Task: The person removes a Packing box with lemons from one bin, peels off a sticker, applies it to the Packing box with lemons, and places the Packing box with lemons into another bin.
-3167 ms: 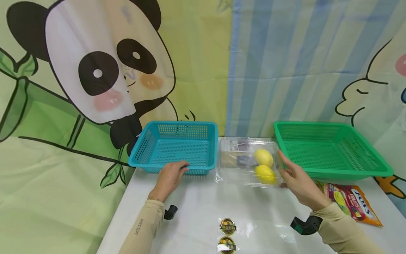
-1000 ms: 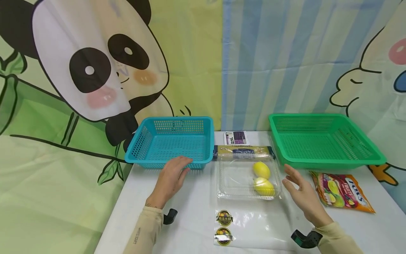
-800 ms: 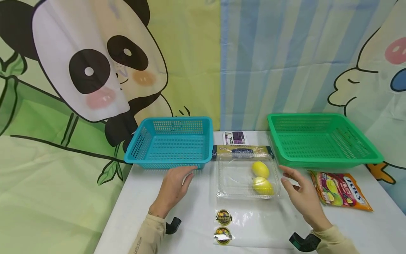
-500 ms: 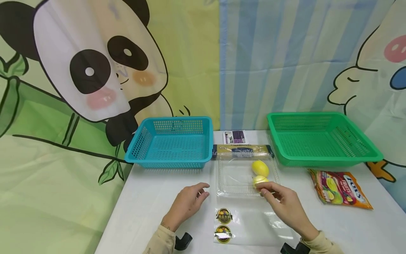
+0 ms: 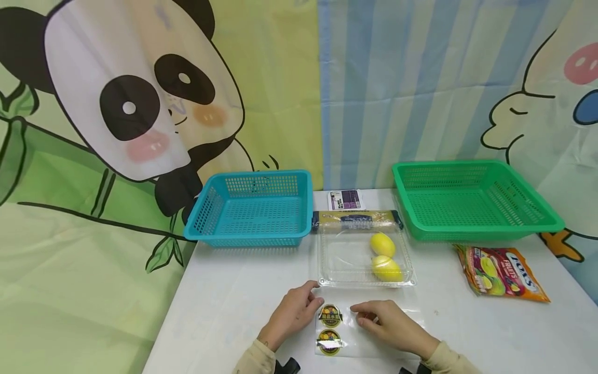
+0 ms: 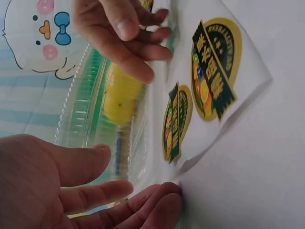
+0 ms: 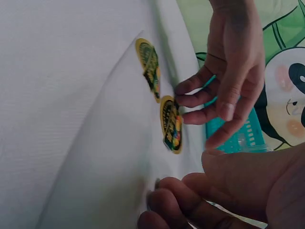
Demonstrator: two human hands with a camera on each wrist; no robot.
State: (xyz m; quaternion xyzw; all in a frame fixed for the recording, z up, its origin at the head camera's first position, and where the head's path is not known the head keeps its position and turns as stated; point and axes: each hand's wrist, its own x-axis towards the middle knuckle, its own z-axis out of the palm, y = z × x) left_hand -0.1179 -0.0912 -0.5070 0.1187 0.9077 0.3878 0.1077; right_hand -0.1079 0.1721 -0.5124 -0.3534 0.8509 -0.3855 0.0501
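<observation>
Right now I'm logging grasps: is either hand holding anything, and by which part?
Both hands, left hand and right hand, have fingertips at the far edge of the clear bag with round stickers; whether they pinch it cannot be told.

Staged sorting station, not a lived-in room. A white table (image 5: 224, 311) stands against hung cartoon backdrops (image 5: 140, 104) of a panda and stripes. A blue basket (image 5: 252, 208) and a green basket (image 5: 472, 200) sit symmetrically.
</observation>
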